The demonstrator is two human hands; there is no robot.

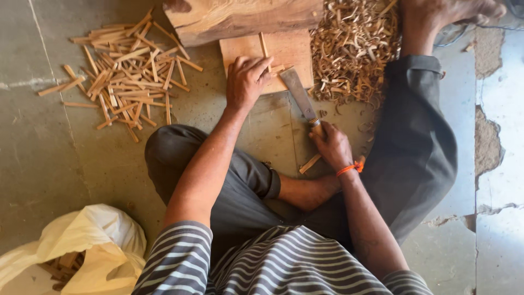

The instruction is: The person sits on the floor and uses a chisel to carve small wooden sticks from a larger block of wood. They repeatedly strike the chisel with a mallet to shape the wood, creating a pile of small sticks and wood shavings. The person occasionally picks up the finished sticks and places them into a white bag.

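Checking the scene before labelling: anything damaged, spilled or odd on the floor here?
Yes. The floor on the right is broken, with patches of its surface gone and cracks. Wood shavings lie spread loose beside the board, and a heap of sticks lies scattered on the left. The knife looks intact.

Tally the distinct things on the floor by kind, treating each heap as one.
Heap of pale cut wooden sticks: 1
Heap of curled wood shavings: 1
Flat wooden board: 1
Thick brown wooden block: 1
Broad metal blade with wooden handle: 1
White plastic bag: 1
Total: 6
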